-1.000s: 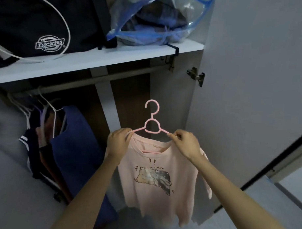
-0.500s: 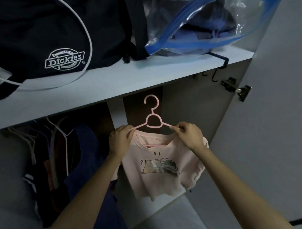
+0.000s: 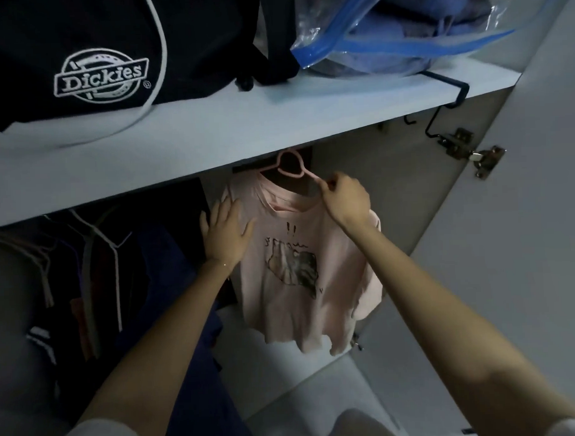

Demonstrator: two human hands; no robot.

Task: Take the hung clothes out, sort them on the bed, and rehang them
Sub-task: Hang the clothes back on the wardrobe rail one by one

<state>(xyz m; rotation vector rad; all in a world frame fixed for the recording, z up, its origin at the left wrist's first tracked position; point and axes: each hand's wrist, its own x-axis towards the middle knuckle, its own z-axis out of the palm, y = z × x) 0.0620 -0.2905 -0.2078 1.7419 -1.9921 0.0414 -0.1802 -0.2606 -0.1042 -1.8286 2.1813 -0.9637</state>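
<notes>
Item: pink shirt (image 3: 294, 266) on pink hanger (image 3: 291, 168), under the shelf (image 3: 211, 135) front edge. I see my right hand (image 3: 344, 201) pinching the hanger's right arm; left hand (image 3: 226, 236) flat, fingers straight, on the shirt's left shoulder.

My right hand (image 3: 346, 199) pinches the pink hanger (image 3: 312, 177) by its arm; the pink cat-print T-shirt (image 3: 298, 276) drapes below, hook apparently hidden above.

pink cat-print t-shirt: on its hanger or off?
On. The pink cat-print t-shirt hangs from the pink plastic hanger, whose arm the right hand pinches; the left hand lies flat at its shoulder.
</notes>
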